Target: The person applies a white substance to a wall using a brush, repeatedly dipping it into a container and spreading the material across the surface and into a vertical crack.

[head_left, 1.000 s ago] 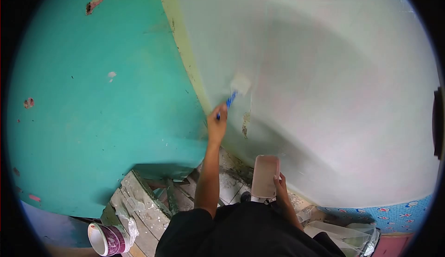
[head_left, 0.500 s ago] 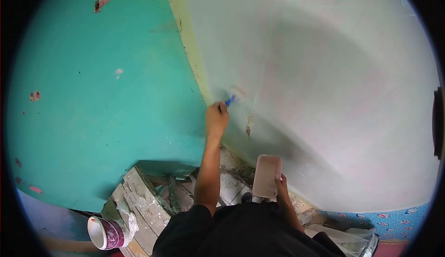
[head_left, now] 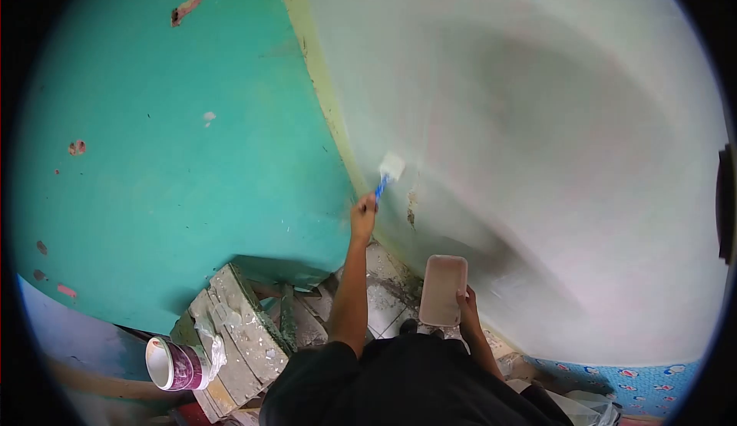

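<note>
My left hand (head_left: 364,215) is closed round the blue handle of a paintbrush (head_left: 392,166), whose wide white head lies against the pale wall (head_left: 537,196), close to the corner strip. Lower down, my right hand (head_left: 467,307) grips the right side of a shallow pinkish-white plastic tray (head_left: 443,291). The tray is held near the foot of the pale wall, and a thin whitish layer coats its inside. A chipped brown patch (head_left: 412,207) marks the wall just right of the brush handle.
A turquoise wall (head_left: 199,157) with chipped spots meets the pale wall at a yellowish strip (head_left: 322,96). At lower left stands a paint-spattered wooden bench (head_left: 238,341) bearing a white and purple bucket (head_left: 184,366). Blue patterned covering (head_left: 637,384) and clear plastic (head_left: 595,409) lie at lower right.
My left hand and the paintbrush have come down a little along the pale wall, and the brush head is less blurred. My right hand keeps the tray at nearly the same spot.
</note>
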